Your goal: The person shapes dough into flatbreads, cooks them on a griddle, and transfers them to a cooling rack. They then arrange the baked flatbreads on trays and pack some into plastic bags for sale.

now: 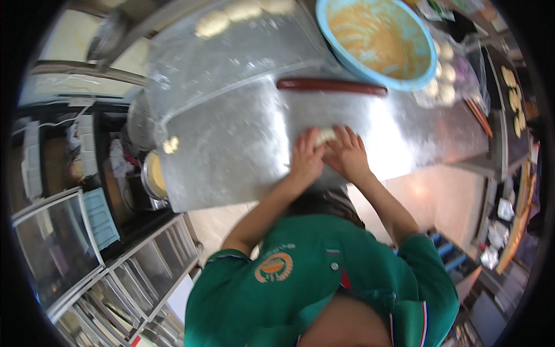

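A pale piece of dough (pixel 326 136) lies on the metal worktable (pixel 231 144), close to its near edge. My left hand (pixel 307 155) presses on the dough's left side, fingers bent over it. From the right, my right hand (pixel 348 153) grips the same piece, and the thumbs come close together. Part of the dough is hidden under my fingers. Beyond my hands a reddish-brown rolling pin (pixel 331 87) lies crosswise on the metal.
A light-blue bowl (pixel 428 69) smeared with orange-brown filling stands at the back right, beside bagged dough balls (pixel 446 75). Larger dough pieces (pixel 213 24) lie at the far left. A small dough scrap (pixel 170 144) sits near the left edge. Trays fill a rack (pixel 144 272) at lower left.
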A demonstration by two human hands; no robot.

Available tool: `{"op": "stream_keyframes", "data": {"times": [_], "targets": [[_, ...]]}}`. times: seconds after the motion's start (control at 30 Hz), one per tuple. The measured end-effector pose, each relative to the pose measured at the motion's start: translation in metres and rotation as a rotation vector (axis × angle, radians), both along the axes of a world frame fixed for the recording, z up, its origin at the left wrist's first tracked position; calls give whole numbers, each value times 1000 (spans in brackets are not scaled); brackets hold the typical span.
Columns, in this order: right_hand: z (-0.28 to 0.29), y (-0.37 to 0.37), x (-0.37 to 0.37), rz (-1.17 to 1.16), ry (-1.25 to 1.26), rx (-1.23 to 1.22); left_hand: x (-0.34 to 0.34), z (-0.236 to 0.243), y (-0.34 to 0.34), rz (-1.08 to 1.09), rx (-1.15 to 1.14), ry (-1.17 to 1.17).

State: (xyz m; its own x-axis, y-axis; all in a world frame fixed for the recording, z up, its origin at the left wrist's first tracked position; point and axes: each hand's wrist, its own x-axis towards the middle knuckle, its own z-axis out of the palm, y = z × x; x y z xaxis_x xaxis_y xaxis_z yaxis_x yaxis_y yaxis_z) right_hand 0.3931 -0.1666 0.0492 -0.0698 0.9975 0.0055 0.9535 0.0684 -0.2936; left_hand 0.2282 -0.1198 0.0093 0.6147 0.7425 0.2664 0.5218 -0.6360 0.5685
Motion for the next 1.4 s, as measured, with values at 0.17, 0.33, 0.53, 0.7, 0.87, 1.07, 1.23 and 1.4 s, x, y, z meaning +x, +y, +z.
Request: {"op": "stream_keyframes", "data": {"times": [0.17,0.33,0.53,0.7,0.87,1.07,1.23,1.4], "targets": [[15,11,-1,-26,33,65,-4,25,20,-24,-256,-184],[26,20,-8,44,21,-104,-42,38,27,116,-423,-409],[3,27,-24,133,-40,188,-95,22,19,442,-332,-365],[-29,58,-17,-25,273,137,-54,35,14,318,-354,-552],[-14,20,-1,-686,2067,-374,39,66,17,-174,141,-335],[-1,-31,158,-779,2149,-397,206,52,7,-442,-159,-359],[26,-57,392,-818,847,579,318,39,24,-166,-467,-411],[15,-76,513,-649,-145,310,405,40,5,-235,-38,-131]]}}
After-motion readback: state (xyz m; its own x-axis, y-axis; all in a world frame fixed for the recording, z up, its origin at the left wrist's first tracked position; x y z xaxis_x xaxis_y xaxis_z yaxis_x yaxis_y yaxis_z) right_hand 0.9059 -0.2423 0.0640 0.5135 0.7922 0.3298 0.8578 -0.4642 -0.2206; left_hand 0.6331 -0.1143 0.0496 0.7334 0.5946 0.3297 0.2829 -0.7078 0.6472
